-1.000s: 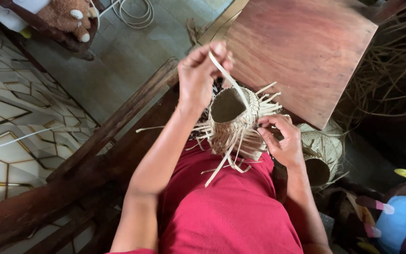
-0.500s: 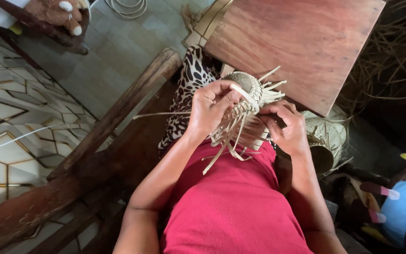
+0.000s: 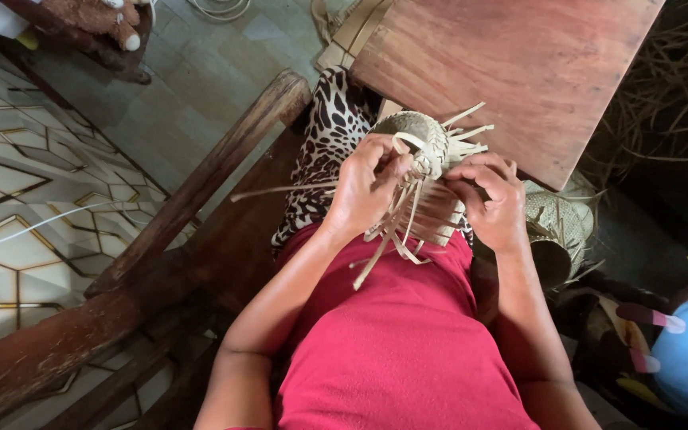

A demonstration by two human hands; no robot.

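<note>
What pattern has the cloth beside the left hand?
The cloth has a leopard-spot pattern, black on cream, seen in the head view.

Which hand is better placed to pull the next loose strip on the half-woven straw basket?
Left, probably. The left hand already pinches the looped pale strip at the rim of the small half-woven straw basket, loose ends hanging under it. The right hand is wrapped on the basket's side, steadying it.

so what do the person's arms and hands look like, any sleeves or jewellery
Both arms are bare from the shoulder down, with no sleeves reaching them; the person wears a red top. The left hand and right hand are bare too: no gloves, and no rings, bracelets or watch show on the visible sides of fingers and wrists. No markings can be made out.
</note>
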